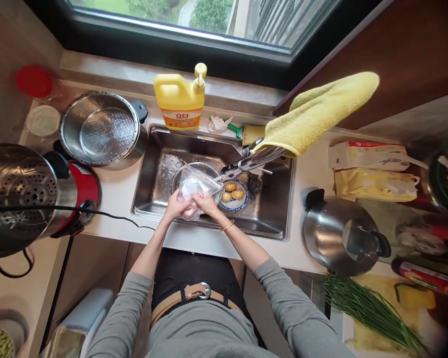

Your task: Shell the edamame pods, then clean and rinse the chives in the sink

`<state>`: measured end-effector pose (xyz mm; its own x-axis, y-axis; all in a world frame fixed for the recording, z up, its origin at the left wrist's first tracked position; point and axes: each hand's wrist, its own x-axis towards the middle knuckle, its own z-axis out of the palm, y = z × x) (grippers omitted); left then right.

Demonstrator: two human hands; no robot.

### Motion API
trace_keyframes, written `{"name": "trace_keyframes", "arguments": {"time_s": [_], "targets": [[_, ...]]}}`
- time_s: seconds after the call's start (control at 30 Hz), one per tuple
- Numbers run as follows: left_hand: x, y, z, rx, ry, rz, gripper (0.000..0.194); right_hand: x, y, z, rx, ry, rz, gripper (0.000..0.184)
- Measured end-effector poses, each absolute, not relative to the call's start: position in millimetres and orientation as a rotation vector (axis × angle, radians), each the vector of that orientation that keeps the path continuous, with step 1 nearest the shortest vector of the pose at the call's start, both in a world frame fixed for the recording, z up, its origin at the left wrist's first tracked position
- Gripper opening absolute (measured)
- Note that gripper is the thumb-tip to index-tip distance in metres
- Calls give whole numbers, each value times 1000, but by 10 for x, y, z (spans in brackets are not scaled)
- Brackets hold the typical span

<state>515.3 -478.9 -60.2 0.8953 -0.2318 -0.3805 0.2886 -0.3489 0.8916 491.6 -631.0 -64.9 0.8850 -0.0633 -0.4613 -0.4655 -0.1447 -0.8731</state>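
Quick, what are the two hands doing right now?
Left hand: closed, holding a clear, shiny plastic bag.
Right hand: closed, holding the same bag.

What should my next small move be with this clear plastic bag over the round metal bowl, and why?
I'd probably draw your left hand and right hand slightly apart to loosen the clear plastic bag, right over the round metal bowl. Both hands pinch the plastic close together, it looks bunched there, and the bowl below could catch drips.
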Motion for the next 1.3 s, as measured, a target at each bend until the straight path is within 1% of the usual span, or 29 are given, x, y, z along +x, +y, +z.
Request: {"name": "trace_keyframes", "arguments": {"time_s": [0.1,0.33,0.43,0.53,0.67,0.77,0.9,1.0,1.07,1.13,1.23,1.27,1.3], "targets": [[5113,-4787,-639,1764,27,-525,45,4911,-6341,-655,-1678,384,428,31],[5069,-4763,-634,1701,11,-550,53,4844,-6373,-680,-1574,356,428,38],[5071,-4747,-643,1704,40,-546,53,4832,-6370,-660,-1546,340,420,41],[5069,-4734,-697,1721,100,-536,53,4831,-6355,-635,-1484,350,403,39],[5052,-4743,-777,1725,166,-493,59,4834,-6325,-600,-1399,377,344,38],[5028,-4781,-777,1697,165,-459,68,4835,-6296,-572,-1346,464,287,39],[5006,-4824,-687,1623,121,-446,86,4827,-6293,-523,-1276,540,279,54],[5021,-4790,-618,1630,42,-478,88,4821,-6338,-483,-1217,512,316,65],[5045,-4736,-600,1651,-9,-507,87,4825,-6370,-464,-1130,501,324,67],[5075,-4674,-604,1666,-40,-547,87,4832,-6377,-458,-1082,517,287,61],[5123,-4611,-612,1756,0,-610,89,4830,-6319,-485,-1190,532,159,44],[5140,-4603,-604,1820,51,-590,88,4819,-6284,-504,-1254,524,128,40],[5159,-4603,-588,1883,120,-538,82,4801,-6245,-528,-1322,508,110,36]]}}
